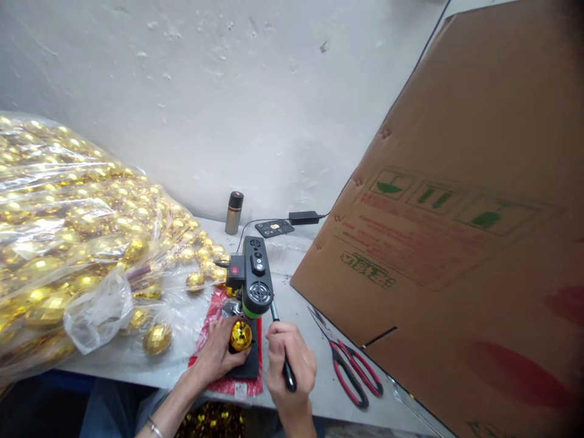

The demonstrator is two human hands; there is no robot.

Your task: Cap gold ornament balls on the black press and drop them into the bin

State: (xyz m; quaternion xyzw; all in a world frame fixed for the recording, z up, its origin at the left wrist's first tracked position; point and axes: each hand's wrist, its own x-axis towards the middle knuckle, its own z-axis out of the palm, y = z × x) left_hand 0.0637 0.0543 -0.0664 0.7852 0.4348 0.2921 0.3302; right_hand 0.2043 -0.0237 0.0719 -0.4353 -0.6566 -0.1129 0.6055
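Note:
My left hand [223,351] is closed round a shiny gold faceted ball [240,336], thumb and fingers on its sides. It keeps the ball just in front of a black bench machine [258,277] with round vents and buttons on top. My right hand [291,365] is wrapped round the black-tipped lever handle [289,372] at the machine's right side. Under the machine lies a red plastic sheet [205,328]. The fingertips of my left hand behind the ball are partly hidden.
At left, a big clear bag [91,225] bulges with gold balls; a loose ball [157,338] lies beside it. Red-black scissors [349,365] rest right of my hand, against a large cardboard box [433,201]. Behind stand a bottle [234,213], a phone [274,228] and a power adapter [304,217].

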